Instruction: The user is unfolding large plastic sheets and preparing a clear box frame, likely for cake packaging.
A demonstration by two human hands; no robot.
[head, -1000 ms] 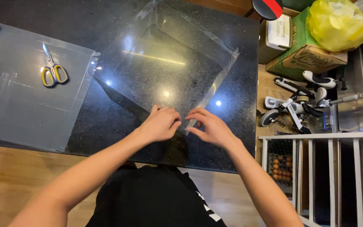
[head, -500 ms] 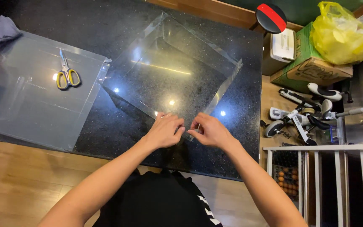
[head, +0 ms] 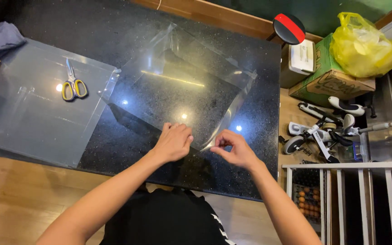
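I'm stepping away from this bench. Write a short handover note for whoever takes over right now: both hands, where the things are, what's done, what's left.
Left hand: fingers curled, pressing on the near corner of the clear plastic sheet.
Right hand: pinching the same corner's edge between fingertips.
The sheet lies on the black stone counter, its far and right edges turned up.
Scissors, yellow-handled, lie untouched on a second clear sheet to the left.
Done: corner gripped by both hands.
Left: cannot tell whether a film is being peeled or the corner folded; nothing has visibly come apart yet.
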